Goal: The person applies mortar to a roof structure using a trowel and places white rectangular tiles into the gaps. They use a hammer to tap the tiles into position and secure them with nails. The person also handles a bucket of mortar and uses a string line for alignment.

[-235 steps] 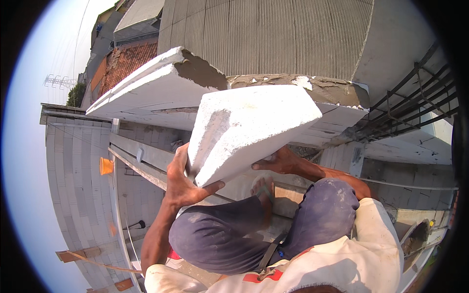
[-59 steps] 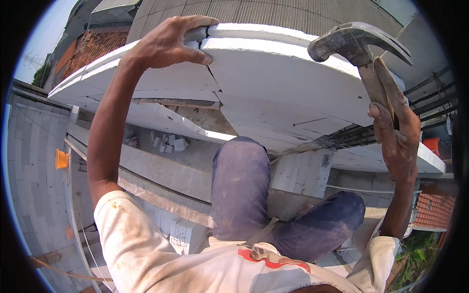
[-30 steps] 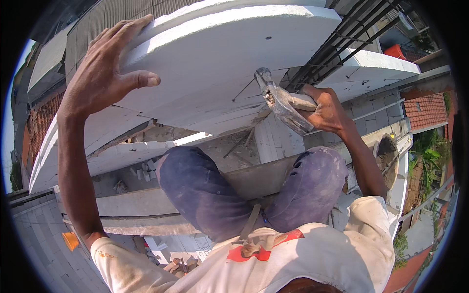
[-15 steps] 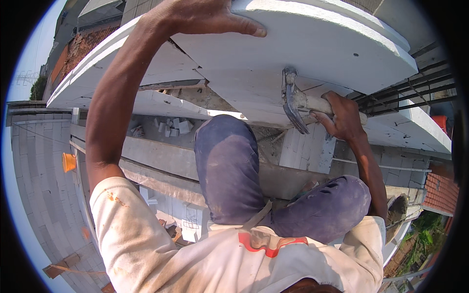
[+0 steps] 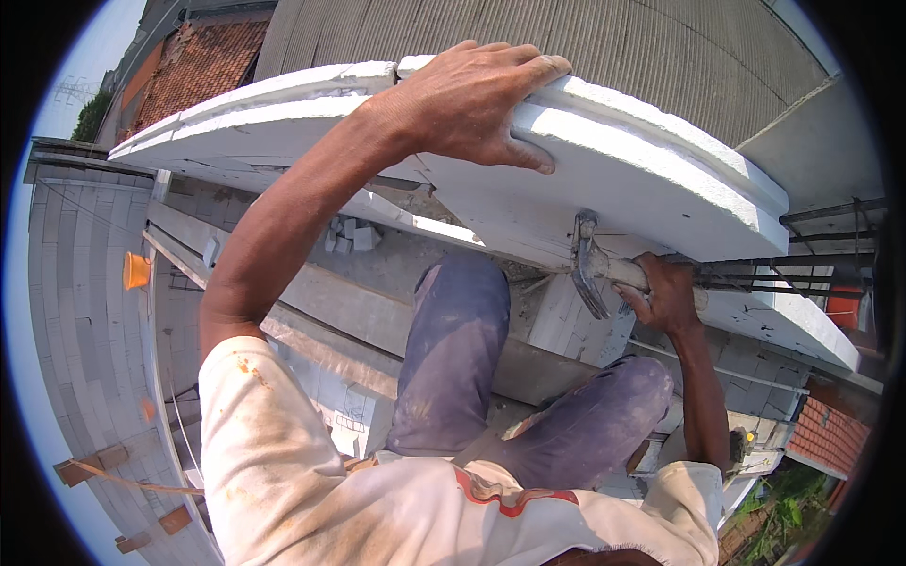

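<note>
My left hand (image 5: 481,104) lies over the top edge of a white lightweight block (image 5: 651,156) in the wall before me. Its fingers reach over the top and its thumb presses on the near face, gripping the edge. Lower and to the right, my right hand (image 5: 665,291) is closed around the pale, worn handle of a claw hammer (image 5: 589,259). The hammer's metal head is up close to the block's near face; I cannot tell whether it touches. Another white block (image 5: 283,90) adjoins at the left, with a thin joint between them.
Dark steel bars (image 5: 802,269) stick out at the right of the wall. Long planks (image 5: 330,335) cross below my bent knees (image 5: 453,349). White block pieces (image 5: 354,236) lie lower down. An orange bucket (image 5: 136,271) is at far left; a corrugated roof (image 5: 528,28) lies beyond the wall.
The view has tipped up, showing more of the wall top and the roof beyond. My left hand still grips the block edge; my right hand keeps the hammer near the block's face.
</note>
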`<control>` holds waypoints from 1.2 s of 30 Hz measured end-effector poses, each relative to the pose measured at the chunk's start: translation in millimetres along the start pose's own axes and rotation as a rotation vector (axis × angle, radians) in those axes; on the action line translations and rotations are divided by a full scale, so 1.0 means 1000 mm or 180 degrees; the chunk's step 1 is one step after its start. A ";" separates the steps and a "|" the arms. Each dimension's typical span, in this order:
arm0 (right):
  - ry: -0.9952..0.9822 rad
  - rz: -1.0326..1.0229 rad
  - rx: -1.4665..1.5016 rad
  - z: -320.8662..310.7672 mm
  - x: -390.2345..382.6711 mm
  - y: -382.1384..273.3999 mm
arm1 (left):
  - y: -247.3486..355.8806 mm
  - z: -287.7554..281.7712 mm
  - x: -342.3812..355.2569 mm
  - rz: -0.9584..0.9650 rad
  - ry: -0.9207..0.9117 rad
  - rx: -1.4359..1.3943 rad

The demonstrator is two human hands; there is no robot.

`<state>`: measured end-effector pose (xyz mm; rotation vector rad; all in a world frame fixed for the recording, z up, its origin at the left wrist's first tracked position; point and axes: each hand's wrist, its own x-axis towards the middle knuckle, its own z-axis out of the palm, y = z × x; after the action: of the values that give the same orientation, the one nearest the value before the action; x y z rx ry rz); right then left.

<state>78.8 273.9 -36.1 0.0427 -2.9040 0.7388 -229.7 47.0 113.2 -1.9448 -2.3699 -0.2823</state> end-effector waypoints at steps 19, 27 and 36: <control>-0.1435 0.3533 0.1184 -0.166 -0.059 -0.172 | 0.090 -0.057 -0.062 -0.1487 -0.0771 -0.0956; -0.1344 0.5299 0.2974 -0.203 -0.078 -0.258 | 0.087 -0.084 -0.053 -0.1547 -0.1262 -0.0824; -0.1136 0.5492 0.3155 -0.216 -0.056 -0.290 | 0.086 -0.070 -0.040 -0.1637 -0.0654 -0.0679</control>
<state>181.5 121.7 280.7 -2.4335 -1.6850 2.2692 -142.7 11.7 183.7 -1.4539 -3.0680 -0.3884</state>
